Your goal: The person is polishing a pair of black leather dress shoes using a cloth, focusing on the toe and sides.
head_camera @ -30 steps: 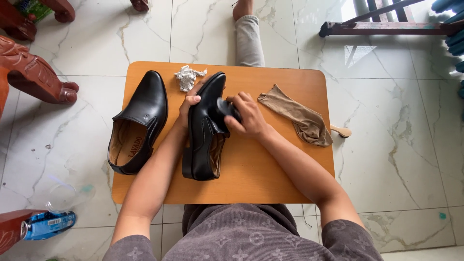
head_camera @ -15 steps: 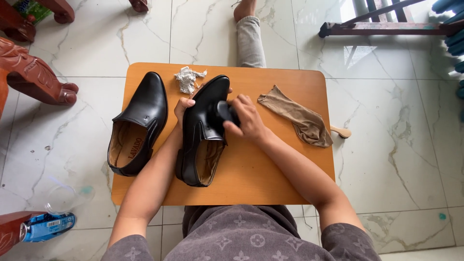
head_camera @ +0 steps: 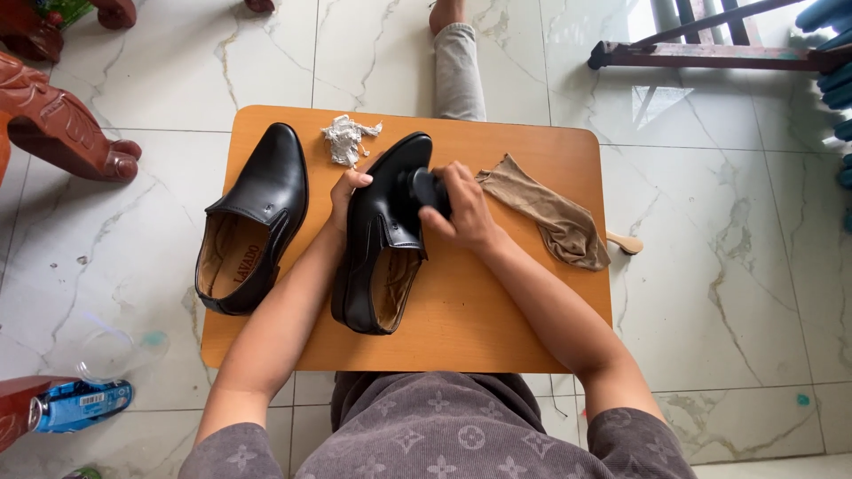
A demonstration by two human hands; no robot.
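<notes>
A black leather shoe (head_camera: 383, 235) lies in the middle of a small orange wooden table (head_camera: 479, 302), toe pointing away from me. My left hand (head_camera: 344, 197) grips its left side near the toe. My right hand (head_camera: 461, 208) presses a small black round applicator (head_camera: 424, 189) against the shoe's upper. The second black shoe (head_camera: 253, 222) rests on the table's left part, untouched.
A crumpled white paper wad (head_camera: 346, 138) lies at the table's far edge. A beige stocking (head_camera: 550, 213) lies on the right, with a wooden handle (head_camera: 627, 242) sticking out past the edge. A leg in grey trousers (head_camera: 457, 62) lies beyond the table. Carved wooden furniture (head_camera: 53, 124) stands left; a blue bottle (head_camera: 80, 404) lies near left.
The shoe has turned slightly so its heel points more toward me. My right hand with the applicator has shifted a little along the upper; my left hand stays on the shoe's side.
</notes>
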